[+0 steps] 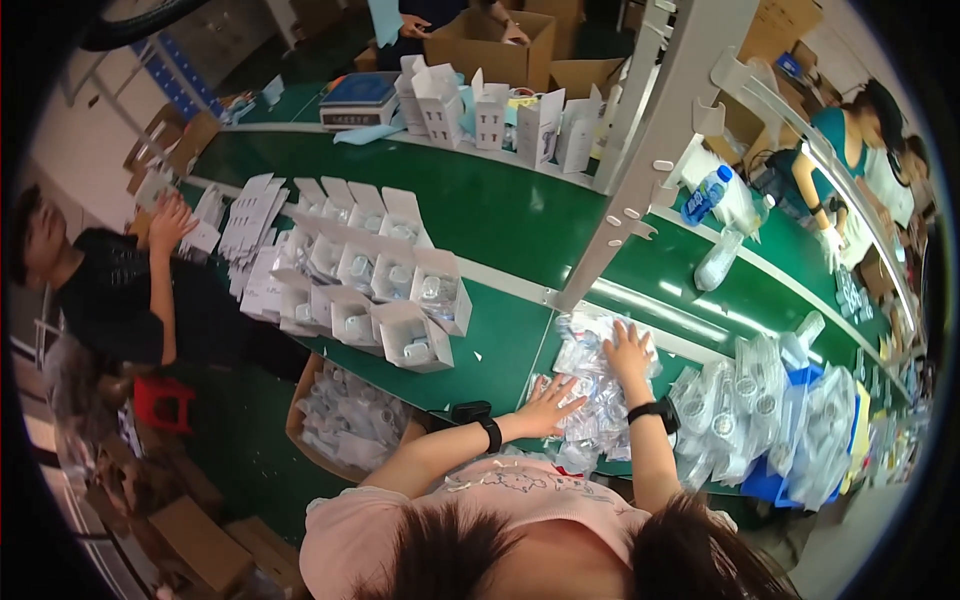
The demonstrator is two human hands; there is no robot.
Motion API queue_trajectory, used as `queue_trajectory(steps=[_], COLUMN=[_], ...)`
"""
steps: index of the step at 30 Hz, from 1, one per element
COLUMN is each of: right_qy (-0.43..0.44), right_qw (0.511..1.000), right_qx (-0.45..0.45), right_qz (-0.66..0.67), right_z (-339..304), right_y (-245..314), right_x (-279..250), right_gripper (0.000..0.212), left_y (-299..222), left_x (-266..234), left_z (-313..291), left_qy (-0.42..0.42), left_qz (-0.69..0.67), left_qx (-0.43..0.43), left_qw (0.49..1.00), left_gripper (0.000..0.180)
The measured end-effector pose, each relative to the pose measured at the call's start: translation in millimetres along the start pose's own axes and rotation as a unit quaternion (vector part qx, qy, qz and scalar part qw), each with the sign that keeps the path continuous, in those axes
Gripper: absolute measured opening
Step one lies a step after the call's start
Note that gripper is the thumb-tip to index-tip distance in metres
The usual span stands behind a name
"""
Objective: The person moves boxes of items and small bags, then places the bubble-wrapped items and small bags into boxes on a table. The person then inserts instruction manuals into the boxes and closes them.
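Two bare hands lie flat with fingers spread on a heap of clear plastic packets (592,376) at a green workbench (505,335). The left hand (548,408) rests on the heap's near left side and the right hand (628,358) on its farther right side; both are unclenched, grasping nothing. Black bands circle both wrists. To the left, white boxes (388,332) with raised flaps stand in rows, clear items inside, near a co-worker (110,285) in a dark shirt. Just right of the heap, bagged clear parts (745,405) pile over a blue bin (765,486). Below the bench edge, a carton (412,432) holds more plastic.
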State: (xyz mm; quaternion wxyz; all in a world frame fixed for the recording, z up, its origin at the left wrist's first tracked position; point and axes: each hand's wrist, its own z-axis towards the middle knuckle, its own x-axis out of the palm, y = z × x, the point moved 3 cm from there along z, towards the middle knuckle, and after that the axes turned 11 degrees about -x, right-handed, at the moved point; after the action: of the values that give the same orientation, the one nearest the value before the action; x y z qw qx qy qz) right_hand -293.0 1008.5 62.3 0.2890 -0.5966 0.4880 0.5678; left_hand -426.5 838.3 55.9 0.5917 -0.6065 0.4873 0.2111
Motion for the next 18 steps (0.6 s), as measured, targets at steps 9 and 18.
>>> queue_trajectory(steps=[9, 18], right_qy=[-0.152, -0.162], right_qw=[0.987, 0.837], right_qx=[-0.058, -0.398], right_qz=[0.017, 0.338], right_z=[-32, -7], right_y=[-10, 200], right_x=[-40, -86], right_gripper=[0.052, 0.079], left_y=[-19, 53], left_x=[-142, -223], left_z=[-64, -180], left_qy=[-0.332, -0.407], left_qz=[-0.105, -0.135], left_qx=[-0.016, -0.429], left_qw=[0.937, 0.795], left_gripper=[0.042, 0.048])
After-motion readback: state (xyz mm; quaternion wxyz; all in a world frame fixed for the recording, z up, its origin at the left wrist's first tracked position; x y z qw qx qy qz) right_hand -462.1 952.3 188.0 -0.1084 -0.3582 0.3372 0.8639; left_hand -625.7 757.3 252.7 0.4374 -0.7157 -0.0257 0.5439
